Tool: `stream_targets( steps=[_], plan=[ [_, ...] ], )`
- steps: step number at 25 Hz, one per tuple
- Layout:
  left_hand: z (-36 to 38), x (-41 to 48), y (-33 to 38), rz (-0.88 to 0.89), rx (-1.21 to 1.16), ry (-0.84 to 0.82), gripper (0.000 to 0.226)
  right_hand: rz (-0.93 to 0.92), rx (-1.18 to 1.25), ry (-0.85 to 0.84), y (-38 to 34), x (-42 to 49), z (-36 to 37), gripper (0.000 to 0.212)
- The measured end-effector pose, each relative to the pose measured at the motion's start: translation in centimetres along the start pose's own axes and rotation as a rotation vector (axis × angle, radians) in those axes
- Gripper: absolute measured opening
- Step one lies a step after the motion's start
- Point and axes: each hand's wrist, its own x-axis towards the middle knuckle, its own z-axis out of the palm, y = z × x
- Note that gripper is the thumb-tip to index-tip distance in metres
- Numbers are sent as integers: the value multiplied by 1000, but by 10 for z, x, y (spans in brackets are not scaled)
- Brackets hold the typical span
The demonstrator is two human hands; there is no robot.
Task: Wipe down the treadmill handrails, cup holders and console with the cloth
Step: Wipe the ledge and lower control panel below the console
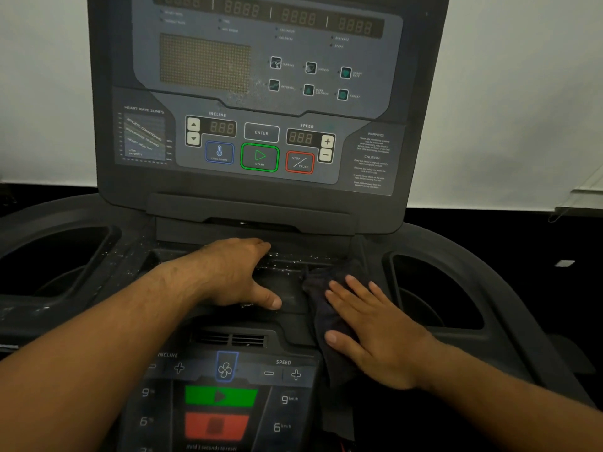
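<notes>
A pale wall (505, 93) stands behind the treadmill, and the console (261, 102) rises in front of it, its displays unlit and its START and STOP buttons outlined in green and red. Directly below the console runs a dark tray ledge (287, 285) scattered with white specks, likely dust or spray. The left hand (235, 272) lies flat on this ledge below the console's middle, fingers straight and together, thumb splayed out. It holds nothing and probably steadies the person as they lean in. The right hand (375, 327) is below the console's right corner, palm down with fingers spread apart, pressing the cloth (323, 288) against the plastic. The flat palm seems chosen to push a broad patch of fabric over the surface, not to pinch it. The cloth is dark, almost black, soft and rumpled. Its upper end is bunched on the ledge below the console, and its lower end trails towards the person past the keypad strip (225, 370). The cup holders, one below-left (58, 256) of the console and one below-right (434, 288), are deep dark wells that neither hand touches.
</notes>
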Motion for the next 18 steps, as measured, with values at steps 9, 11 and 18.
stream_targets(
  steps=[9,11,18],
  plan=[
    [3,-9,-5,-35,-21,-15,109,-97,-95,-22,3,49,-16,77],
    [3,-8,-5,-32,-16,-4,109,-194,-132,-40,4,64,-20,78],
    [1,-2,0,-52,2,-21,112,-270,-149,-24,16,62,-22,79]
  ],
)
